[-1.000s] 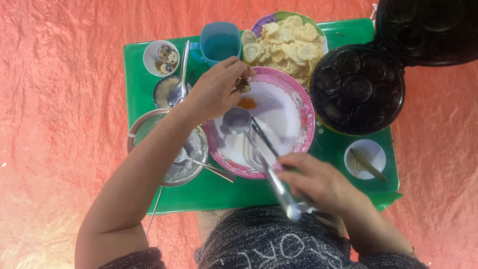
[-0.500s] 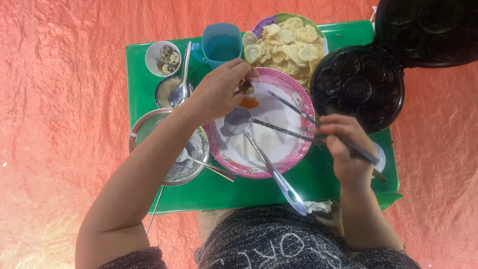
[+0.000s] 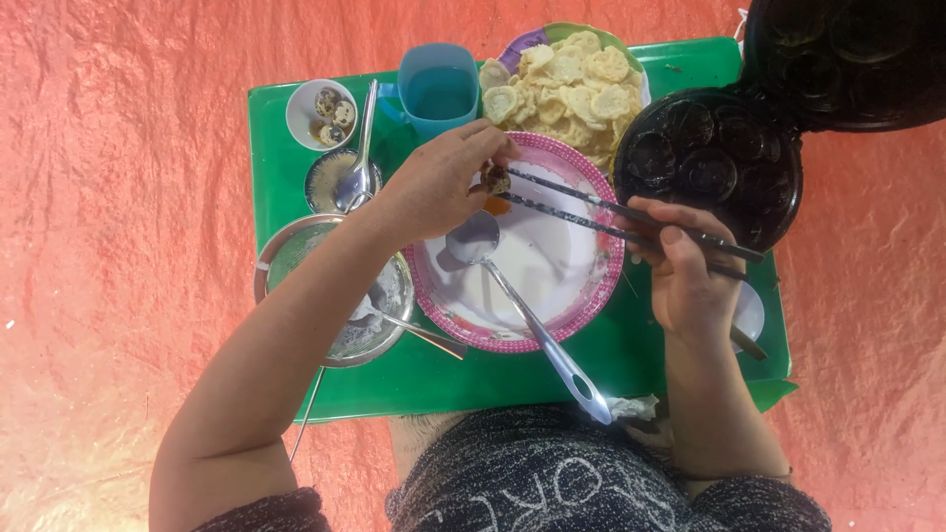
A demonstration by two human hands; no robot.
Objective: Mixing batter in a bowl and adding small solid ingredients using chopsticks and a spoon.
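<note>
I see my left hand (image 3: 434,187) pinching a small brown morsel (image 3: 496,179) over the pink bowl's (image 3: 601,286) far rim. My right hand (image 3: 680,271) grips black chopsticks (image 3: 611,209), their tips touching the morsel just beside the left grip.

We see a small brown morsel (image 3: 496,178) pinched at the pink bowl's (image 3: 598,193) eleven o'clock rim. Dark chopsticks (image 3: 631,219) lie nearly level across that bowl, tips touching the morsel, handles running out toward three o'clock. The bowl holds thin white batter, a metal ladle (image 3: 522,310) resting in it.
</note>
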